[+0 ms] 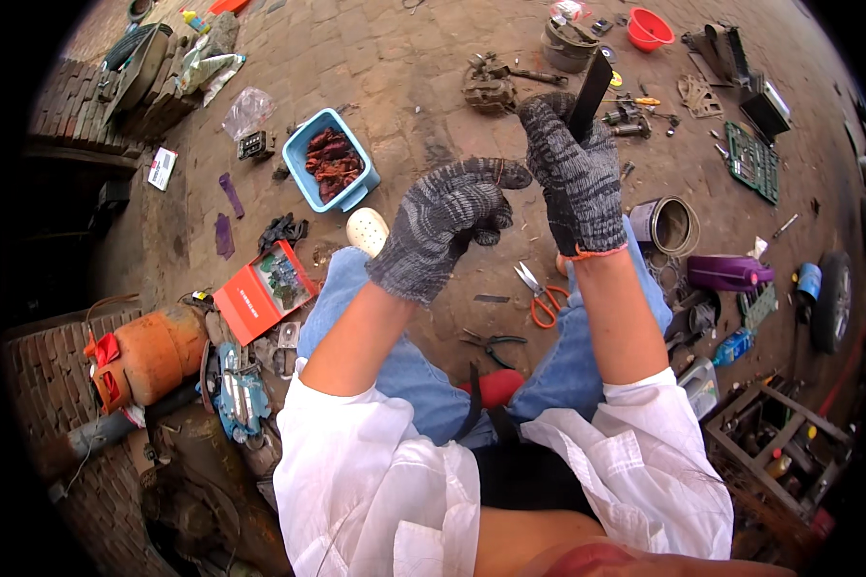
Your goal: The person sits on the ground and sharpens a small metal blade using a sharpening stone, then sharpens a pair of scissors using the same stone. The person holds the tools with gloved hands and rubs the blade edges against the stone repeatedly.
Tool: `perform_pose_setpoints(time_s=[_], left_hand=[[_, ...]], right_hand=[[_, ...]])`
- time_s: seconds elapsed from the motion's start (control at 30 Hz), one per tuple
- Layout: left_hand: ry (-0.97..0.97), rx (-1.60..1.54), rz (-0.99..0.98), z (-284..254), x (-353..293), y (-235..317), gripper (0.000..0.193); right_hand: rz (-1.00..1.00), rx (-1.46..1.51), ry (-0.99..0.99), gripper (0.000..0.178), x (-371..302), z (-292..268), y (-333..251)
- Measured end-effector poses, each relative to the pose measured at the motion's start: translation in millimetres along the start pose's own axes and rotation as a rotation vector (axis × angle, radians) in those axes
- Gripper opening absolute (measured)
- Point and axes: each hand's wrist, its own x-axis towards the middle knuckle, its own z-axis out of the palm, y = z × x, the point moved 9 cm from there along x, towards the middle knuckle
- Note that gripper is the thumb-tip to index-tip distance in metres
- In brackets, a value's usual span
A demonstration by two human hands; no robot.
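My right hand (577,178), in a grey knitted glove, grips a dark flat strip (592,91) that sticks up past the fingers. Left of it, my left hand (443,226) wears a matching glove. Its index finger reaches toward the right hand while the other fingers curl in; whatever they may hold is hidden. On the ground between my knees lie orange-handled scissors (543,298), a short dark strip (492,298) and dark-handled pliers (494,346).
A blue basin (308,173) with reddish-brown coiled pieces stands ahead left, near an open red box (260,293). An orange gas cylinder (154,351) is at the left. To the right are an open can (666,226), a purple jug (726,273) and a green tool case (751,162).
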Motion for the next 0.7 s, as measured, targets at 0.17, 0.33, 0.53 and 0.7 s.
perform_pose_setpoints(time_s=[0.17, 0.33, 0.53, 0.7], left_hand=[[0.000, -0.030, 0.014, -4.4, -0.1, -2.0, 0.033], [0.060, -0.104, -0.022, -4.9, 1.1, -2.9, 0.032], [0.084, 0.193, 0.028, -1.1, -2.0, 7.3, 0.028], [0.307, 0.021, 0.079, -8.7, -5.6, 1.4, 0.030]], right_hand=[[-0.168, -0.112, 0.003, 0.017, 0.2, -2.2, -12.3], [-0.328, -0.215, 0.000, 0.017, -4.3, -0.2, -30.9], [-0.415, -0.116, 0.066, 0.016, -13.1, -1.0, -39.4], [-0.402, -0.020, 0.191, 0.011, -15.7, -8.0, -20.1]])
